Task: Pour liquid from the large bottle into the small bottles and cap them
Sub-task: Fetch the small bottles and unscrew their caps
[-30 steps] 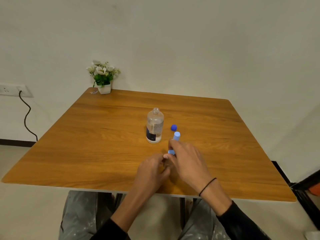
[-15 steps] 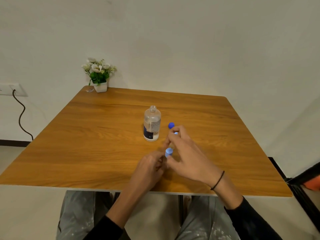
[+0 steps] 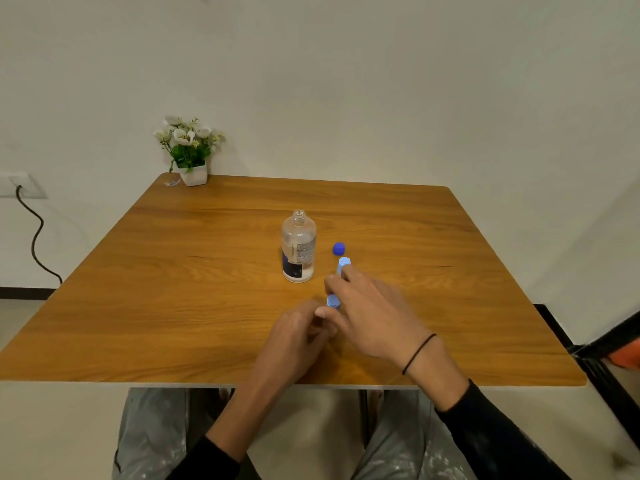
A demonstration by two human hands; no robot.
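Note:
The large clear bottle [image 3: 298, 251] stands uncapped near the middle of the wooden table [image 3: 194, 278]. Its dark blue cap [image 3: 339, 248] lies to its right. A small bottle with a light blue cap [image 3: 333, 301] stands between my hands, its body hidden by my fingers. My left hand [image 3: 296, 337] is curled around it low down. My right hand [image 3: 375, 315] lies over it with fingers spread. Those fingertips reach a second small bottle with a light blue cap [image 3: 344, 263], just behind.
A white pot of artificial flowers [image 3: 188, 150] stands at the table's far left corner. A wall socket with a black cable [image 3: 34, 237] is on the left wall. A dark object [image 3: 609, 344] sits off the table's right edge.
My right hand has let go of the near bottle's cap and spread its fingers, reaching forward to the far small bottle. My left hand has stayed at the near bottle.

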